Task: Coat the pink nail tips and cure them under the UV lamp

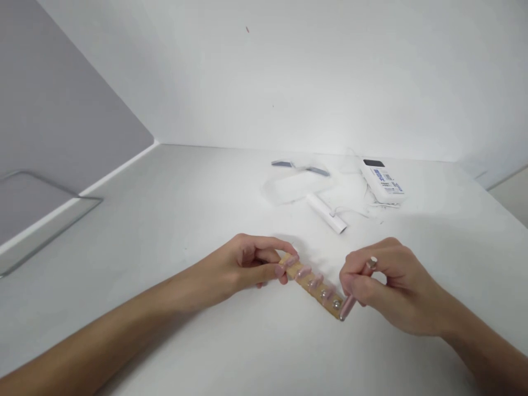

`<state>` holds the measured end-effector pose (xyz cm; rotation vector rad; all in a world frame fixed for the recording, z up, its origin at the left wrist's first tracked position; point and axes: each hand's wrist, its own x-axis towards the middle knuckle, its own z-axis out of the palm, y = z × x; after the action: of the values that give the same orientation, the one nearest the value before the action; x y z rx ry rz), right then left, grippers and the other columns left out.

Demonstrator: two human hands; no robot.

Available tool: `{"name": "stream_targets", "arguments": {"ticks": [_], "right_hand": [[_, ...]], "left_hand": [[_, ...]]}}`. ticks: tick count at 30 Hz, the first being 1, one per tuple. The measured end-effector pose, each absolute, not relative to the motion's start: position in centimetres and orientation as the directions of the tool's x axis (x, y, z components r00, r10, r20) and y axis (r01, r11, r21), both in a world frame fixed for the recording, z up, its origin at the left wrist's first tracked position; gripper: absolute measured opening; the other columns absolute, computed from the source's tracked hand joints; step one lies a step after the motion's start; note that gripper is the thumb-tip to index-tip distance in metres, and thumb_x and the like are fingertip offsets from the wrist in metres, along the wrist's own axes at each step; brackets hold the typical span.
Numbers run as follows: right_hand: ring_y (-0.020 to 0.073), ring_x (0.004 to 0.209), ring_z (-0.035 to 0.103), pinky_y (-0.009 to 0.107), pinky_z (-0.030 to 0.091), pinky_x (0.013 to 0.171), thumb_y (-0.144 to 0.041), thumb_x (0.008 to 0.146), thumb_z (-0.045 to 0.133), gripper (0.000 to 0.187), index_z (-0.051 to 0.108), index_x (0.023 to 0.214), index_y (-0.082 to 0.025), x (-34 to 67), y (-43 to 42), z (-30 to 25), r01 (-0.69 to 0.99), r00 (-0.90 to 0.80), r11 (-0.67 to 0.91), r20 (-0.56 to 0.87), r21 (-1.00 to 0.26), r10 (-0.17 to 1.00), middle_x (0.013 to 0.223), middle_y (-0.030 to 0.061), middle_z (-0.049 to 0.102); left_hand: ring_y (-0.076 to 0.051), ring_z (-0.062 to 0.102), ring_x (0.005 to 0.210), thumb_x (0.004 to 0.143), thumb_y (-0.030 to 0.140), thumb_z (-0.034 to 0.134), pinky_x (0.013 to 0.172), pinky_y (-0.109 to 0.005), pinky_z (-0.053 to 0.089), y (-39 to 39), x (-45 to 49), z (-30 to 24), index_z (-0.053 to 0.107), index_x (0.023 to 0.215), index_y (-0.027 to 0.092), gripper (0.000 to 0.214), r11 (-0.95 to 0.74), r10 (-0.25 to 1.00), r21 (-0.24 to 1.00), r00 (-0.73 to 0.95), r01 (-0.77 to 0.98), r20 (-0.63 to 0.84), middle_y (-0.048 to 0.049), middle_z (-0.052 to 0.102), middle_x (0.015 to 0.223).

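A short tan strip [315, 292] lies at a slant between my hands, with several translucent pink pieces and shiny silver round bits in a row along it. My left hand [264, 258] pinches its far left end between thumb and fingers. Closed around a slim pink pen-like stick [348, 307] with silver ends is my right hand [388, 286]. The stick's lower tip is at the near right end of the strip; whether they touch I cannot tell. My right fingers partly hide the stick's middle.
Behind my hands lies a white tube-shaped device [326, 213] with a thin cable. A white power bank [383, 181] with a dark display sits farther right. Two grey-blue flat pieces [282, 164] lie near the white back wall [289, 82]. A clear-edged panel [49, 231] stands at left.
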<state>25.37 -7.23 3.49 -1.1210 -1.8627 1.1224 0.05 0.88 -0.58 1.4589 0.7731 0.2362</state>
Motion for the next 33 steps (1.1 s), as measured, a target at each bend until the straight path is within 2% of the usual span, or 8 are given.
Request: {"name": "stream_targets", "arguments": {"ticks": [9, 13, 16, 21, 26, 33], "right_hand": [[0.0077, 0.043, 0.049, 0.020, 0.033, 0.041, -0.012, 0.081, 0.044, 0.028, 0.045, 0.055, -0.019, 26.03, -7.22, 2.76, 0.418, -0.266, 0.187, 0.078, -0.889, 0.961, 0.049, -0.0063, 0.042], [0.0065, 0.042, 0.043, 0.020, 0.031, 0.041, -0.012, 0.082, 0.045, 0.027, 0.050, 0.056, -0.019, 25.82, -7.24, 3.07, 0.383, -0.366, 0.247, 0.100, -0.890, 0.925, 0.049, -0.0062, 0.049], [0.0067, 0.043, 0.043, 0.020, 0.032, 0.043, -0.011, 0.082, 0.046, 0.026, 0.054, 0.059, -0.018, 25.68, -7.37, 3.23, 0.352, -0.402, 0.282, 0.128, -0.893, 0.906, 0.051, -0.0049, 0.056], [0.0072, 0.044, 0.039, 0.020, 0.031, 0.042, -0.009, 0.080, 0.044, 0.025, 0.047, 0.057, -0.019, 25.61, -7.46, 3.17, 0.380, -0.305, 0.279, 0.165, -0.882, 0.938, 0.048, -0.0066, 0.040], [0.0066, 0.045, 0.041, 0.021, 0.033, 0.044, -0.009, 0.082, 0.047, 0.024, 0.051, 0.060, -0.018, 25.45, -7.34, 3.24, 0.354, -0.427, 0.365, 0.199, -0.861, 0.882, 0.052, -0.0044, 0.054], [0.0071, 0.046, 0.034, 0.021, 0.030, 0.044, -0.011, 0.081, 0.044, 0.024, 0.042, 0.058, -0.020, 25.76, -7.31, 3.28, 0.421, -0.310, 0.304, 0.180, -0.854, 0.934, 0.051, -0.0064, 0.035]], "left_hand": [[-0.014, 0.050, 0.068, 0.090, 0.040, 0.068, 0.058, -0.025, 0.035, 0.45, -0.18, -0.85, 0.070, 0.113, 0.024, 0.028, 0.134, 0.590, 0.938, 0.735, 0.319, -0.334, -0.0019, 0.068, 0.081], [-0.013, 0.047, 0.066, 0.090, 0.038, 0.067, 0.057, -0.025, 0.035, 0.61, 0.04, -0.68, 0.070, 0.111, 0.024, 0.026, 0.138, 0.589, 0.942, 0.739, 0.307, -0.327, -0.0009, 0.067, 0.078], [-0.013, 0.047, 0.066, 0.091, 0.037, 0.066, 0.058, -0.025, 0.035, 0.71, 0.10, -0.51, 0.070, 0.112, 0.024, 0.025, 0.137, 0.582, 0.942, 0.745, 0.305, -0.326, -0.0007, 0.067, 0.078], [-0.014, 0.049, 0.069, 0.092, 0.038, 0.065, 0.060, -0.025, 0.037, 0.72, -0.06, -0.49, 0.069, 0.114, 0.025, 0.026, 0.133, 0.581, 0.941, 0.745, 0.311, -0.328, -0.0015, 0.068, 0.080], [-0.014, 0.048, 0.067, 0.091, 0.037, 0.066, 0.058, -0.025, 0.036, 0.87, 0.01, -0.70, 0.069, 0.114, 0.024, 0.027, 0.127, 0.583, 0.948, 0.752, 0.291, -0.309, -0.0016, 0.068, 0.080], [-0.013, 0.046, 0.066, 0.092, 0.037, 0.065, 0.058, -0.025, 0.035, 0.75, -0.02, -0.60, 0.069, 0.114, 0.024, 0.026, 0.134, 0.583, 0.944, 0.746, 0.302, -0.322, -0.0016, 0.068, 0.080]]}}
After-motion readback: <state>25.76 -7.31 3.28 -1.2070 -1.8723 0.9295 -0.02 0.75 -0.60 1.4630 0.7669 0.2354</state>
